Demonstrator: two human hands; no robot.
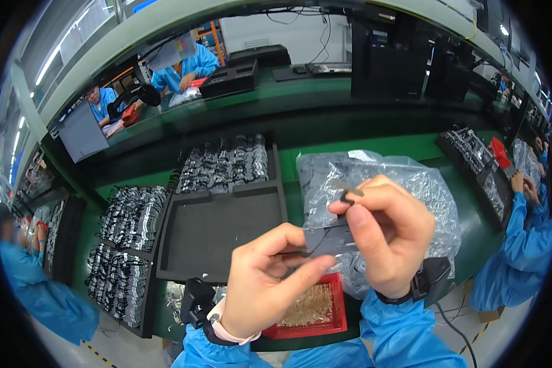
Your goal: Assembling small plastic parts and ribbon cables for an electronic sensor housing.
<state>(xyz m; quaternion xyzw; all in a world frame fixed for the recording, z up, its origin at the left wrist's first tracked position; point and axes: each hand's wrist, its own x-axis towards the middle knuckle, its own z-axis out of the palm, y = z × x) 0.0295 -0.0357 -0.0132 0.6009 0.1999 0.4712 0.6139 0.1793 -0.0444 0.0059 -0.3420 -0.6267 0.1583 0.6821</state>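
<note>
Gray piece (337, 239) over green bench (479, 248); co-workers (521, 245) around

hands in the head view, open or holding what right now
Left hand: closed, holding a flat grey part.
Right hand: closed, pinching a small dark piece, kind unclear.

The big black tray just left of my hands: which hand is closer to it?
Left. Your left hand is in front of the lower right corner of the black tray; your right hand is farther right, in front of the clear plastic bag.
</note>
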